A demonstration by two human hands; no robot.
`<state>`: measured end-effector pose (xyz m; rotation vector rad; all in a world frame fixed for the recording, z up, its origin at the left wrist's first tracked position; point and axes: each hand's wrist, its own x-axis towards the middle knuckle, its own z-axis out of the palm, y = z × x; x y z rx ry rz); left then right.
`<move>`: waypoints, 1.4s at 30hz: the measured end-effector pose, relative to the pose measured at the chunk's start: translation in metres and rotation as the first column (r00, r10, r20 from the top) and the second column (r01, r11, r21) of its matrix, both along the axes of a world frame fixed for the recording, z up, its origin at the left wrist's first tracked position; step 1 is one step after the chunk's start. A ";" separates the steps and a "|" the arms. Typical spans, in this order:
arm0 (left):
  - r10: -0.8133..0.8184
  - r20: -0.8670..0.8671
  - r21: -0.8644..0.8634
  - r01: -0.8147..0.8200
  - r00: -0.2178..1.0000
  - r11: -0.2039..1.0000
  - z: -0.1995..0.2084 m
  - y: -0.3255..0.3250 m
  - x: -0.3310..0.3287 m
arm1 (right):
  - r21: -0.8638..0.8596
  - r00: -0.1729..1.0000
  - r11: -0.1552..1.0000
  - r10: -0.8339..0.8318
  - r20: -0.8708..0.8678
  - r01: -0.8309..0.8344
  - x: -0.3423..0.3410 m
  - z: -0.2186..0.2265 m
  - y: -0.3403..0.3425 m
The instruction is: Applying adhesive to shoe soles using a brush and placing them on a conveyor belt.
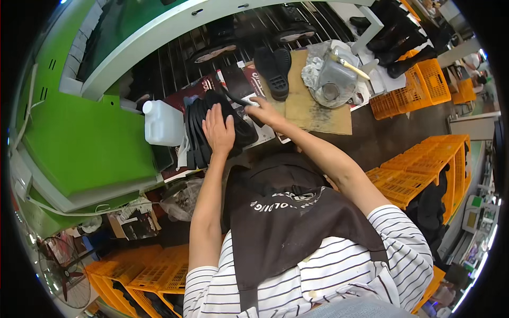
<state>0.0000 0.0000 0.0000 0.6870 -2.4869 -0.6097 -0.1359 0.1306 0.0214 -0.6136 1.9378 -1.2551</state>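
A bundle of black shoe soles (197, 139) stands on edge, packed side by side, on the work surface. My left hand (218, 130) lies over it with fingers stretched out. To its right, my right hand (263, 112) is closed on a thin, dark curved piece (235, 97) that looks like a sole seen edge-on; its exact kind is hard to make out. Beyond my right hand, a pair of black soles (274, 71) lies partly on a yellowish, stained board (317, 117).
A white plastic jug (162, 123) stands left of the bundle. A brush (350, 66) rests on a plastic-wrapped container (330, 87). Behind is a rack of rods (177, 71) with shoes, under a pale machine frame (143, 45). Orange crates (411, 169) and black boots (405, 47) are at right.
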 end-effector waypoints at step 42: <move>-0.181 -0.494 0.770 0.331 0.851 -0.545 0.088 0.104 -0.086 | -0.469 0.638 0.467 -0.320 0.701 0.750 -0.143 0.076 0.194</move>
